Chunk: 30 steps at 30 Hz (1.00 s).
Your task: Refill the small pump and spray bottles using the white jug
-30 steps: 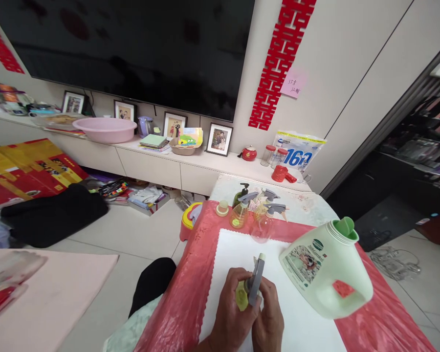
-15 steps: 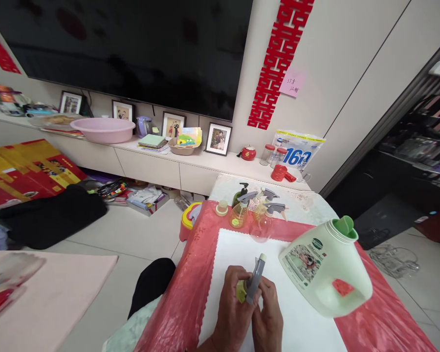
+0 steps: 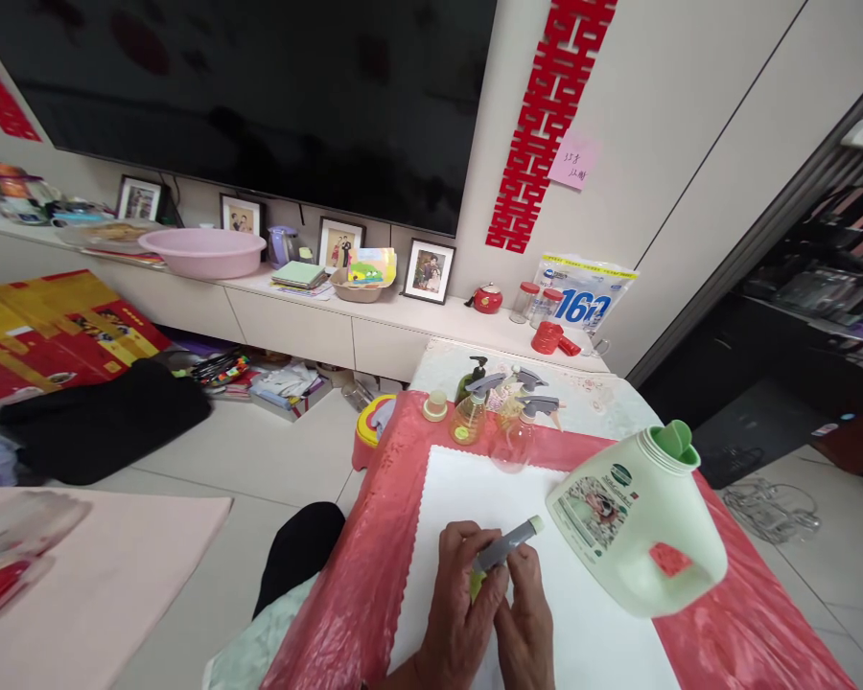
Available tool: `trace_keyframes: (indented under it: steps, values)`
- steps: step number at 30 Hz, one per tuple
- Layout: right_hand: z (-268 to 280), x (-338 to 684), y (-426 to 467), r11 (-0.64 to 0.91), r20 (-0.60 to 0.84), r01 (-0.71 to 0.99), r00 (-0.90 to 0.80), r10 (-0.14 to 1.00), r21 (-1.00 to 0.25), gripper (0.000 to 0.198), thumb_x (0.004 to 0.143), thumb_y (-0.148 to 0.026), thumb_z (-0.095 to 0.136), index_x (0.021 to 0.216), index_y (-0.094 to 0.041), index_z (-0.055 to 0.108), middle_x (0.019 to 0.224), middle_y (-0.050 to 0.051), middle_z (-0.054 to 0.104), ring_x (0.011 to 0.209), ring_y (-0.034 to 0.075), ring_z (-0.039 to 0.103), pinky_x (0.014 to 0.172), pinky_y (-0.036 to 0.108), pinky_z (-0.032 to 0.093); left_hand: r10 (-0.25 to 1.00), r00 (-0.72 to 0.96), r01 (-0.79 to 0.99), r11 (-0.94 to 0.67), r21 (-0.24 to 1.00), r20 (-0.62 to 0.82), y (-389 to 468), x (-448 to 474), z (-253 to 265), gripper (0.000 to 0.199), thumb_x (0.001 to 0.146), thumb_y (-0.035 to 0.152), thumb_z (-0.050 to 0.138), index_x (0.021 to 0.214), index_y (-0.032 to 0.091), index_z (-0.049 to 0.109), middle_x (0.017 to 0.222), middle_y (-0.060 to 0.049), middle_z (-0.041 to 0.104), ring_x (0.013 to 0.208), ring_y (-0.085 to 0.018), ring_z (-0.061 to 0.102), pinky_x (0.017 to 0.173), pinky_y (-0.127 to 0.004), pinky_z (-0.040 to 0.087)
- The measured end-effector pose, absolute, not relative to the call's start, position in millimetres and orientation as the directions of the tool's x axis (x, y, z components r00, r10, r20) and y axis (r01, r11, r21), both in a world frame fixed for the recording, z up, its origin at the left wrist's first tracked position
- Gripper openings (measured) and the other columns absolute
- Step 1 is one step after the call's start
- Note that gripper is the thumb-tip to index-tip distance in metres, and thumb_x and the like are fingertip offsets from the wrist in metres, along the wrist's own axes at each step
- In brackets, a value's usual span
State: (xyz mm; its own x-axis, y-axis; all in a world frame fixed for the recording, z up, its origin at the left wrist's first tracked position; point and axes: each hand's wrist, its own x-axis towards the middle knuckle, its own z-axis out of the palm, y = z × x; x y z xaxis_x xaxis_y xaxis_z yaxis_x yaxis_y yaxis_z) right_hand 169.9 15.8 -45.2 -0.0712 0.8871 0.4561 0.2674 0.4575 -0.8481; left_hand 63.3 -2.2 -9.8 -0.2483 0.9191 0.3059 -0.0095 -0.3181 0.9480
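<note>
Lg. blk. TV [image 3: 273, 105] on pale wall [image 3: 680, 105]; red cut-paper strip [image 3: 545, 134] to its R, pink note [image 3: 573, 163] by strip's edge. Long low wht. cabinet [image 3: 288, 324] runs beneath. Floor [image 3: 234, 470] lt. tile w/ thin joints. Dk. shelving [image 3: 758, 331] far R. Bench [image 3: 345, 594] has red plastic cover; pink-topped tbl. [image 3: 136, 565] lower L. Light soft, even.

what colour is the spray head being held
The spray head is grey with a pale green tip, best seen in the head view.

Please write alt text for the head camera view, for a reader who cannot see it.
A person's left hand and right hand hold a grey-topped spray bottle above a white sheet on a red-covered table. A large pale green jug is at the right; more spray bottles stand farther back.
</note>
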Motion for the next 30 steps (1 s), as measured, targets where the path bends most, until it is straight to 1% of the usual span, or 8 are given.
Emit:
trace_keyframes:
  steps: [4,8,11,16,19,23,27,30]
  values:
    - [-44.3,169.6,11.2,0.349,0.346,0.222,-0.054,0.937,-0.91,0.032,0.103,-0.048,0.051,0.12,-0.025,0.066,0.111,0.005,0.057,0.104,0.016,0.057,0.089,0.023,0.05,0.934,-0.242,-0.045,-0.281,0.959,0.263,-4.4,65.8,-13.0,0.03,0.1,0.036,0.053,0.125,0.024,0.064,0.116,-0.01,0.052,0.108,-0.024,0.061,0.099,-0.042,0.054]
    - [-51.7,169.6,9.3,0.377,0.393,0.23,0.029,0.919,-0.897,0.035,0.099,-0.05,0.058,0.12,-0.024,0.067,0.122,0.006,0.057,0.119,0.02,0.055,0.098,0.027,0.048,0.951,-0.224,-0.068,-0.233,0.97,0.213,-5.2,67.7,-15.9,0.037,0.101,0.041,0.049,0.133,0.025,0.06,0.118,-0.01,0.051,0.11,-0.024,0.061,0.099,-0.042,0.055]
    - [-52.6,166.5,5.6,0.298,0.328,0.248,0.091,0.94,-0.922,0.043,0.095,-0.057,0.06,0.117,-0.021,0.068,0.122,0.008,0.059,0.122,0.024,0.053,0.102,0.032,0.046,0.944,-0.232,-0.01,-0.242,0.97,0.234,-5.4,68.1,-17.5,0.04,0.103,0.04,0.045,0.137,0.023,0.056,0.119,-0.012,0.051,0.11,-0.024,0.06,0.097,-0.043,0.055]
    - [-44.9,159.1,-2.1,0.223,0.266,0.237,0.17,0.949,-0.946,0.047,0.089,-0.061,0.065,0.109,-0.019,0.069,0.111,0.008,0.062,0.102,0.022,0.059,0.084,0.029,0.05,0.919,-0.216,0.114,-0.311,0.943,0.329,-6.6,68.1,-17.7,0.043,0.098,0.029,0.05,0.141,0.023,0.049,0.121,-0.013,0.051,0.107,-0.025,0.06,0.092,-0.044,0.056]
    - [-47.4,158.5,-2.0,0.238,0.28,0.219,0.184,0.942,-0.946,0.041,0.089,-0.055,0.068,0.105,-0.018,0.069,0.105,0.007,0.062,0.096,0.02,0.059,0.078,0.025,0.051,0.914,-0.25,0.111,-0.3,0.947,0.319,-5.6,67.7,-15.4,0.044,0.09,0.025,0.062,0.132,0.023,0.05,0.117,-0.01,0.054,0.105,-0.024,0.061,0.09,-0.043,0.056]
    - [-60.6,162.8,3.1,0.27,0.307,0.211,0.171,0.936,-0.939,0.039,0.091,-0.053,0.066,0.104,-0.017,0.069,0.105,0.008,0.063,0.095,0.018,0.06,0.076,0.023,0.052,0.904,-0.337,0.049,-0.263,0.964,0.264,-1.2,66.9,-10.4,0.021,0.088,0.026,0.062,0.107,0.022,0.054,0.1,-0.004,0.055,0.09,-0.02,0.062,0.081,-0.037,0.056]
    - [-67.8,165.2,4.0,0.279,0.305,0.184,0.132,0.943,-0.942,0.043,0.091,-0.056,0.065,0.112,-0.019,0.071,0.118,0.009,0.063,0.112,0.022,0.06,0.089,0.027,0.054,0.9,-0.338,0.017,-0.286,0.958,0.275,1.3,64.1,-4.9,0.017,0.089,0.03,0.062,0.102,0.022,0.055,0.1,-0.004,0.056,0.093,-0.021,0.063,0.084,-0.037,0.056]
    - [-66.1,167.5,1.8,0.159,0.171,0.101,0.115,0.979,-0.982,0.047,0.092,-0.057,0.066,0.121,-0.02,0.07,0.135,0.009,0.056,0.13,0.025,0.051,0.107,0.031,0.049,0.928,-0.299,-0.083,-0.259,0.962,0.224,-0.6,62.7,-1.3,0.019,0.089,0.033,0.062,0.104,0.022,0.056,0.099,-0.005,0.06,0.091,-0.022,0.064,0.083,-0.037,0.057]
